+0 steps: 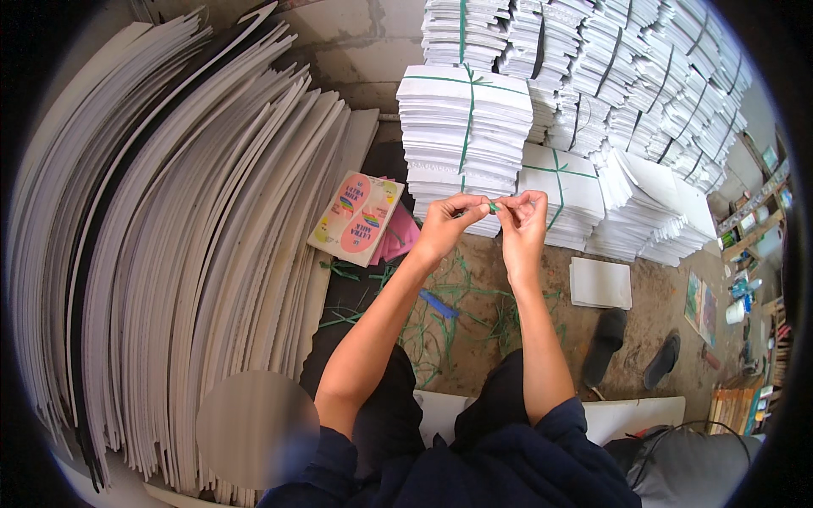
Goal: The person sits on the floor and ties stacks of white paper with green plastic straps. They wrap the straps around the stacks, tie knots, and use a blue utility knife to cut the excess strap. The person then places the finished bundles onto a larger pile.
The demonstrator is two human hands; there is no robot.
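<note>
My left hand [449,222] and my right hand [523,218] are raised together in front of a tied bundle of white sheets [464,127]. Both pinch a small piece of green strap [494,206] between their fingertips. The bundle is bound crosswise with green strap. Loose green strap offcuts [440,313] lie on the ground below my forearms, and a blue tool [439,304] lies among them, partly hidden by my left forearm.
A big leaning stack of white sheets [186,245] fills the left side. More tied bundles [627,93] are piled at the back right. A printed card with pink sole shapes [356,218], loose white sheets [600,283] and two dark sandals [631,347] lie on the ground.
</note>
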